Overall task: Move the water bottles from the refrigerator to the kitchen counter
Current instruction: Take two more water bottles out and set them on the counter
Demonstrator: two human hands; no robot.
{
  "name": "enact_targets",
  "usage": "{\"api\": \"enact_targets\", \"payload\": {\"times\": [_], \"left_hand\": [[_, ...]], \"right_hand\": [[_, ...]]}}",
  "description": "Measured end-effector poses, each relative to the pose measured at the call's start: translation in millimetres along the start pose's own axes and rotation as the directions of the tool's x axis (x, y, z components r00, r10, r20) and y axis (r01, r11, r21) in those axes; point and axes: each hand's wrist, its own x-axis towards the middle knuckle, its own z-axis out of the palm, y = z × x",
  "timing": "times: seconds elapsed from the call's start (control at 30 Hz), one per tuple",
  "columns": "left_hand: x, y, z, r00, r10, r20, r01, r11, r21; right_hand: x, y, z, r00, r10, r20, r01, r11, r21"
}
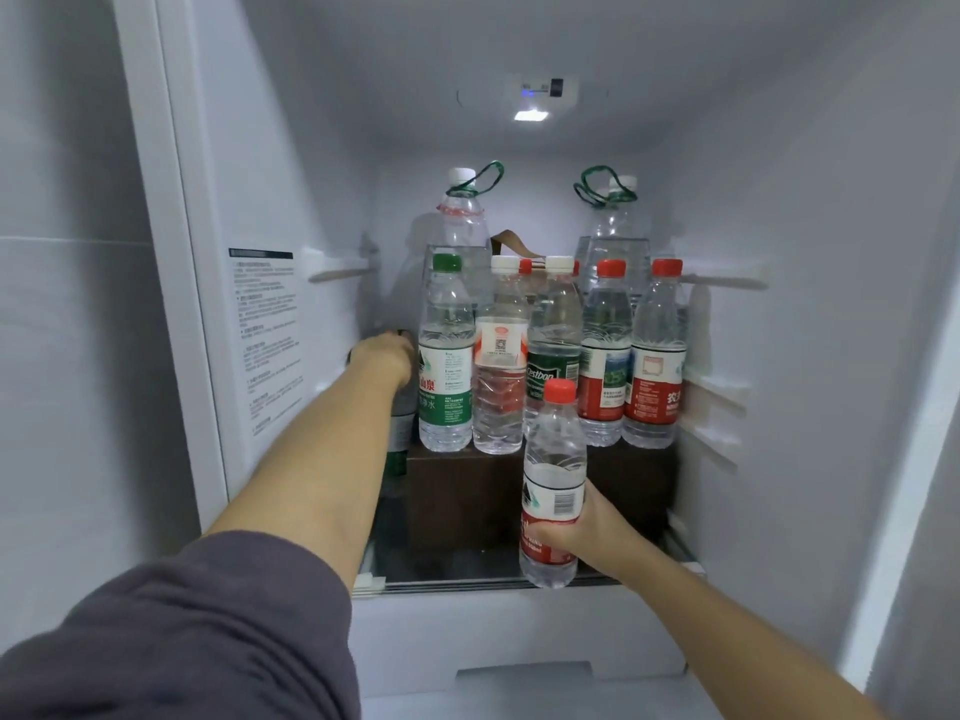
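Currently right hand (pixel 592 527) wraps a red-capped water bottle (pixel 553 485) upright at the refrigerator shelf's (pixel 519 582) front edge, while left hand (pixel 384 356) reaches a partly hidden bottle (pixel 400 428) at the left wall, grip unclear.

Home kitchen, open refrigerator (pixel 291 210) interior, shelf of water bottles (pixel 550 350)

left sleeve (pixel 208 631): dark grey-purple, soft creased cloth, pushed up near the elbow
left hand (pixel 387 356): bare, blurred
right hand (pixel 587 527): bare; forearm apparently sleeveless
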Motion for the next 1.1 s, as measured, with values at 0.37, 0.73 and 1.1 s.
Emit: {"api": "enact_targets", "payload": {"times": [0.37, 0.73, 1.1], "left_hand": [[-50, 2, -21, 0.995, 0.067, 0.080, -0.085, 0.963, 0.256], [-121, -11, -61, 0.973, 0.111, -0.202, -0.090, 0.990, 0.110], [-192, 10, -2, 0.916, 0.293, -0.274, -0.372, 0.876, -0.308]], "right_hand": [[-6, -6, 2, 1.000, -0.012, -0.017, 0.012, 1.000, -0.005], [-12, -16, 6, 0.999, -0.001, -0.035, 0.002, 1.000, 0.024], [-65, -28, 16, 0.994, 0.010, -0.113, -0.003, 0.998, 0.059]]}}
